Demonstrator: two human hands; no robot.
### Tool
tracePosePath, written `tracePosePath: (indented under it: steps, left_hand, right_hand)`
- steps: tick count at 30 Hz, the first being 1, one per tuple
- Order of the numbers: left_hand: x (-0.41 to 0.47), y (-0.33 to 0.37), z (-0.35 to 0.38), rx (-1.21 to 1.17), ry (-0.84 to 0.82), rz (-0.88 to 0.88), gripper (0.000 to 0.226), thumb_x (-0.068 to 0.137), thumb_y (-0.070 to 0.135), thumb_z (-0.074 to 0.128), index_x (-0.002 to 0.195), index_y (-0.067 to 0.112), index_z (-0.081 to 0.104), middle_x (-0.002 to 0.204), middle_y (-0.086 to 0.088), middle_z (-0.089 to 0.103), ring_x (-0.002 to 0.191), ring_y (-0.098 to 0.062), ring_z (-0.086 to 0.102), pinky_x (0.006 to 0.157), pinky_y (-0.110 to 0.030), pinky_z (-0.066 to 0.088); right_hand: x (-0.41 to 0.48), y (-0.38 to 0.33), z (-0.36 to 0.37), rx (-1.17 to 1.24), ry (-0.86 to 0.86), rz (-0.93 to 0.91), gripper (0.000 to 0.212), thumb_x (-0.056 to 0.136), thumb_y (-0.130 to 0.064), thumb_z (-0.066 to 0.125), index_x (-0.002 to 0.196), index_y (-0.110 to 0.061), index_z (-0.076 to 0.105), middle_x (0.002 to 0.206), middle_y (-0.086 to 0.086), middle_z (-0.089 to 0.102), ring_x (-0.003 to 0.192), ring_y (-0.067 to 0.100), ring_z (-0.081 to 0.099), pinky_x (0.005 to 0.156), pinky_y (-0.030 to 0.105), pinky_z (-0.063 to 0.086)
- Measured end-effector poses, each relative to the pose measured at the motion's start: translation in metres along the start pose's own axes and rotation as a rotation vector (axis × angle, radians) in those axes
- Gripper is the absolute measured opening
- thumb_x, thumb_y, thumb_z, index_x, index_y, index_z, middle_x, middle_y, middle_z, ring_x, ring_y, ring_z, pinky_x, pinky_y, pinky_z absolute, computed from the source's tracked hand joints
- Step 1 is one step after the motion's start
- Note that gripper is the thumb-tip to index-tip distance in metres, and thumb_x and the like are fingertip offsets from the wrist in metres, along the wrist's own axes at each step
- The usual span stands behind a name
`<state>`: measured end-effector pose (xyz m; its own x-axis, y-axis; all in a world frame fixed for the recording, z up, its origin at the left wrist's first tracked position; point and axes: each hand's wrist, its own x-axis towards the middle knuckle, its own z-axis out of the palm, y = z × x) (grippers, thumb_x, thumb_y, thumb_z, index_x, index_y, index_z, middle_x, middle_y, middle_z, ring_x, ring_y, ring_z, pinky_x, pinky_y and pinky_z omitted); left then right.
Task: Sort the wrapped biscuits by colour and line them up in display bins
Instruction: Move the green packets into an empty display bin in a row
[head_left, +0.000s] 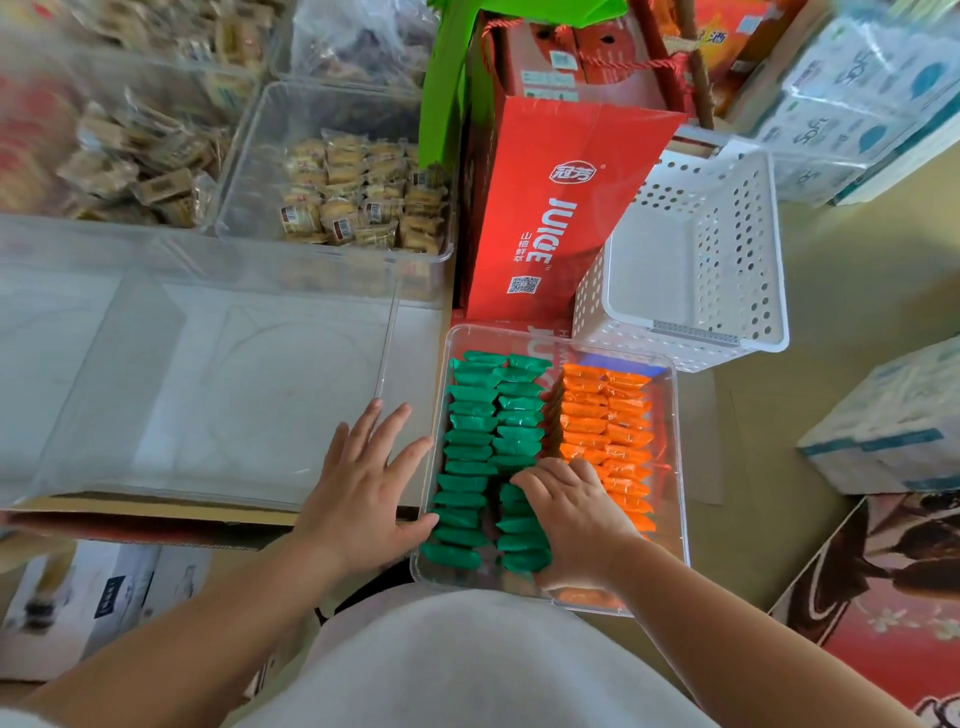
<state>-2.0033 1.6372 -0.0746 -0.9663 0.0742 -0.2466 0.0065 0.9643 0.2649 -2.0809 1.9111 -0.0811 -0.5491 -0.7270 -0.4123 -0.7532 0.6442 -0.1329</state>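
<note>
A clear display bin (675, 467) sits low in the middle of the head view. Inside it, green wrapped biscuits (475, 447) stand in two rows on the left and orange wrapped biscuits (605, 415) fill two rows on the right. My left hand (363, 488) lies flat with fingers spread against the bin's left wall, thumb at the rim. My right hand (571, 514) is inside the bin with its fingers curled down onto the biscuits where the green and orange rows meet. What those fingers touch underneath is hidden.
A large clear bin (156, 364) holding nothing lies to the left. Behind it stand clear bins of beige wrapped snacks (358, 192). A red juice carton (550, 208) and a white perforated basket (727, 260) stand behind the display bin. Boxes lie on the floor at right.
</note>
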Motion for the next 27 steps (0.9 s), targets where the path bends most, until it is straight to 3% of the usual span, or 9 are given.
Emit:
tracePosePath:
  steps: [2, 5, 8, 13, 16, 19, 23, 27]
  left_hand:
    - [0.000, 0.008, -0.005, -0.032, 0.004, -0.014, 0.090, 0.078, 0.076, 0.048, 0.154, 0.032, 0.030, 0.168, -0.004, 0.005, 0.155, -0.029, -0.008, 0.121, -0.055, -0.005]
    - [-0.001, 0.028, -0.015, -0.061, 0.021, 0.003, 0.101, 0.073, 0.083, 0.049, 0.156, 0.031, 0.024, 0.167, -0.004, 0.013, 0.155, -0.028, 0.000, 0.123, -0.056, -0.001]
    - [-0.002, 0.052, -0.027, -0.163, -0.004, 0.037, 0.118, 0.065, 0.092, 0.053, 0.159, 0.030, 0.015, 0.167, 0.001, 0.009, 0.155, -0.021, 0.001, 0.125, -0.054, 0.005]
    - [0.006, 0.088, -0.049, -0.433, -0.012, 0.075, 0.139, 0.048, 0.096, 0.061, 0.159, 0.034, 0.003, 0.168, 0.009, 0.009, 0.152, -0.005, 0.009, 0.125, -0.030, 0.013]
    - [0.012, 0.102, -0.061, -0.581, -0.060, 0.088, 0.139, 0.055, 0.066, 0.089, 0.161, 0.031, 0.007, 0.164, 0.015, 0.018, 0.149, 0.001, 0.019, 0.122, -0.027, 0.022]
    - [0.013, 0.106, -0.075, -0.737, -0.044, 0.113, 0.120, 0.061, 0.034, 0.095, 0.156, 0.037, 0.022, 0.151, 0.019, 0.039, 0.138, 0.002, 0.040, 0.114, -0.029, 0.038]
    - [0.007, 0.088, -0.099, -0.818, -0.062, 0.115, 0.101, 0.059, 0.017, 0.091, 0.136, 0.052, 0.036, 0.128, 0.026, 0.054, 0.122, -0.001, 0.056, 0.103, -0.029, 0.049]
    - [0.001, 0.045, -0.109, -0.825, -0.076, 0.065, 0.099, 0.057, 0.018, 0.094, 0.138, 0.038, 0.041, 0.125, 0.021, 0.058, 0.117, -0.003, 0.059, 0.102, -0.033, 0.051]
  right_hand:
    - [-0.002, 0.003, -0.008, 0.028, 0.017, 0.005, 0.107, 0.050, -0.074, 0.068, 0.139, -0.021, 0.039, 0.132, -0.004, 0.053, 0.127, 0.021, 0.043, 0.108, 0.043, 0.030]
    - [-0.011, 0.008, -0.027, 0.114, 0.062, 0.030, 0.112, 0.047, -0.075, 0.069, 0.142, -0.023, 0.036, 0.135, -0.007, 0.052, 0.129, 0.017, 0.043, 0.108, 0.039, 0.029]
    - [-0.024, 0.015, -0.053, 0.212, 0.086, 0.062, 0.115, 0.047, -0.073, 0.071, 0.144, -0.027, 0.031, 0.136, -0.010, 0.050, 0.127, 0.015, 0.046, 0.109, 0.033, 0.030]
    - [-0.044, 0.030, -0.086, 0.558, 0.193, 0.119, 0.108, 0.047, -0.065, 0.073, 0.140, -0.032, 0.031, 0.115, -0.019, 0.050, 0.097, 0.010, 0.056, 0.085, 0.029, 0.049]
    - [-0.046, 0.026, -0.095, 0.757, 0.306, 0.046, 0.098, 0.049, -0.052, 0.084, 0.132, -0.028, 0.039, 0.109, -0.019, 0.056, 0.096, 0.005, 0.060, 0.081, 0.025, 0.050]
    - [-0.043, 0.012, -0.108, 0.931, 0.338, -0.048, 0.094, 0.051, -0.027, 0.094, 0.131, -0.022, 0.044, 0.117, -0.013, 0.060, 0.109, 0.007, 0.062, 0.086, 0.017, 0.049]
    - [-0.026, -0.008, -0.119, 1.057, 0.321, -0.103, 0.089, 0.055, -0.015, 0.094, 0.130, -0.021, 0.046, 0.113, -0.017, 0.062, 0.109, 0.011, 0.064, 0.091, 0.025, 0.052]
    - [0.008, -0.041, -0.122, 1.101, 0.268, -0.085, 0.096, 0.058, -0.019, 0.094, 0.139, -0.030, 0.043, 0.125, -0.018, 0.059, 0.120, 0.006, 0.059, 0.100, 0.028, 0.050]
